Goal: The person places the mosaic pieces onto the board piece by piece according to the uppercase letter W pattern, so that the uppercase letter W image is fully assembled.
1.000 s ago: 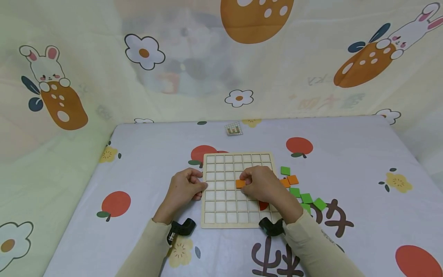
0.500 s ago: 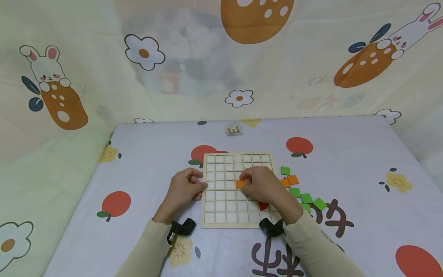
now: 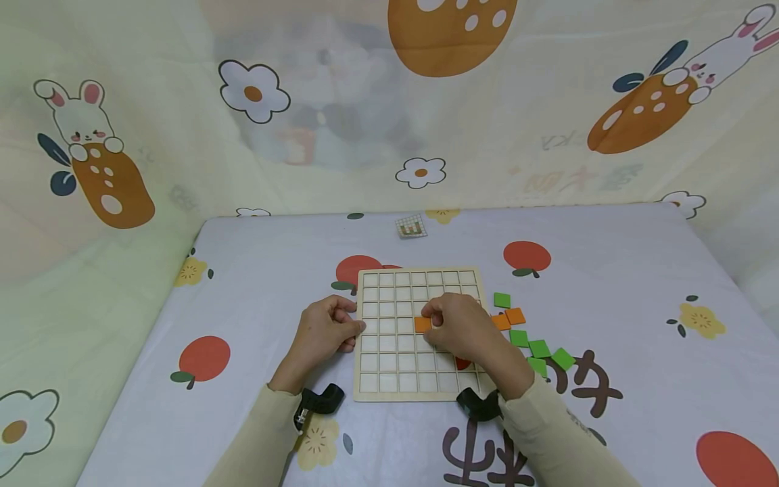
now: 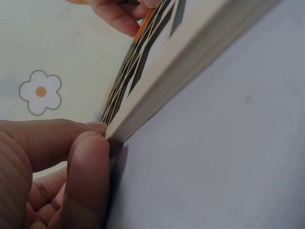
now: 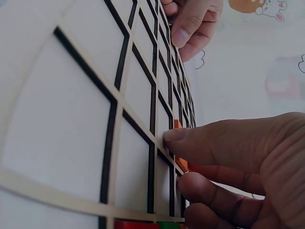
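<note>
A pale wooden grid board with square cells lies on the table. Thumb and index finger of my left hand hold its left edge; the left wrist view shows both fingertips right at the board's side. My right hand is over the middle of the board, pinching a small orange square tile at a cell. In the right wrist view the orange tile shows between thumb and fingers, partly hidden by them. A red piece sits on the board below my right hand, partly covered by it.
Right of the board lie loose orange tiles and several green tiles. Another green tile is near the board's upper right side. A small card with a grid pattern lies behind the board. The tablecloth is printed with fruit and flowers.
My right hand and wrist have shifted very slightly, still at the orange tile. The left hand and the board have stayed in place.
</note>
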The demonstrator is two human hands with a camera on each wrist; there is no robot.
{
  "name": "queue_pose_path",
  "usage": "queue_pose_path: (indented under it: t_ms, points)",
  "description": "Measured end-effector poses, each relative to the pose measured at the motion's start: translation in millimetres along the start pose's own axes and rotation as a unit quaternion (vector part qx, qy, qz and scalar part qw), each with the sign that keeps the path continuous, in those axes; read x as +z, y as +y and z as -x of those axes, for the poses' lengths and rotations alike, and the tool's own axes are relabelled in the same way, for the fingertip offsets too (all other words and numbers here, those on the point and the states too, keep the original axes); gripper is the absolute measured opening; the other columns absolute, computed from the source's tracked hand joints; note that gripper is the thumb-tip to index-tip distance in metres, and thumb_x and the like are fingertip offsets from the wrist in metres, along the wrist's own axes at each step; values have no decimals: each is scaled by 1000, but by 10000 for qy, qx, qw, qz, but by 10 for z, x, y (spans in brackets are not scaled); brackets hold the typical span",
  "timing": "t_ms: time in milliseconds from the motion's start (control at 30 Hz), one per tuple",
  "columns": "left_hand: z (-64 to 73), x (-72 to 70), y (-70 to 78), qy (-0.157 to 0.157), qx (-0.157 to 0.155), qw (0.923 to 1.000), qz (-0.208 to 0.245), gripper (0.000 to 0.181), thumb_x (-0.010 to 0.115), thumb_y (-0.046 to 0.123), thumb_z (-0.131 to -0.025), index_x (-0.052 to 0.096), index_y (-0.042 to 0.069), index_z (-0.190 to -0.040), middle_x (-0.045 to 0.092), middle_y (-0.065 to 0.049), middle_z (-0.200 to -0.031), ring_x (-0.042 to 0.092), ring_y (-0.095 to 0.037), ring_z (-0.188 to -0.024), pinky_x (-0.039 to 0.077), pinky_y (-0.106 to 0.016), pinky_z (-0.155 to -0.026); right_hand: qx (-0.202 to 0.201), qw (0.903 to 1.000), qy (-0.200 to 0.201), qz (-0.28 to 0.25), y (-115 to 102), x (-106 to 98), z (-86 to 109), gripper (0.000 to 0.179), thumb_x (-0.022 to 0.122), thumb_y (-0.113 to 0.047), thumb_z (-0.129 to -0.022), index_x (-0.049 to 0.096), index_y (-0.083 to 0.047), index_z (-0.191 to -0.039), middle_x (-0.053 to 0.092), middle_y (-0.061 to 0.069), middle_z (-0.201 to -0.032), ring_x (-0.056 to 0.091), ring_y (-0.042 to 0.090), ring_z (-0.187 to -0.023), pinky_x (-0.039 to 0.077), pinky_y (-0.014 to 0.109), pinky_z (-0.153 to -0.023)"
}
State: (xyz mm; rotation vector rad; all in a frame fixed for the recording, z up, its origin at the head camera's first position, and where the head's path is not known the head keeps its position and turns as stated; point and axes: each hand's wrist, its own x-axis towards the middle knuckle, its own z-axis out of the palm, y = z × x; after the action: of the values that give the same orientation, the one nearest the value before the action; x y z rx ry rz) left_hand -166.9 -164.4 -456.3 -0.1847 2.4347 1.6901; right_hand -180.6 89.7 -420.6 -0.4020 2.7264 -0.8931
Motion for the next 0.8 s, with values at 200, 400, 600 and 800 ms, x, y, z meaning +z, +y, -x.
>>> queue_pose_path:
  t_ms: [200, 400, 600, 800]
  points:
    - [-11, -1, -17, -13, 88, 10000, 9, 27, 81, 1, -88, 67, 1, -112, 64, -9, -74, 62, -14, -52, 57, -24, -51, -207, 9991, 164, 324, 20, 6, 69, 23, 81, -9, -83, 77, -9, -105, 58, 3, -86, 52, 20, -82, 43, 32, -70]
    - [-8, 1, -15, -5, 60, 10000, 21, 27, 81, 1, -88, 67, 1, -112, 64, -9, -75, 62, -14, -52, 57, -25, -51, -471, 9972, 545, 195, 65, -47, 230, 36, 81, -13, -84, 76, -8, -120, 68, 8, -107, 59, 25, -94, 54, 40, -79]
    - [-2, 6, 2, 8, 23, 10000, 9, 27, 81, 2, -89, 67, 1, -112, 64, -9, -76, 62, -14, -53, 57, -24, -52, -443, 9946, 929, 141, 224, -135, 408, 44, 82, -15, -85, 73, -8, -127, 67, 13, -127, 62, 34, -118, 56, 55, -96]
    - [11, 6, 15, 52, -44, 10000, -28, 27, 81, 2, -89, 67, 2, -112, 63, -9, -77, 63, -15, -54, 58, -25, -53, -292, 9924, 1181, 167, 461, -270, 590, 45, 84, -15, -84, 72, -5, -127, 67, 16, -126, 61, 38, -118, 56, 60, -96]
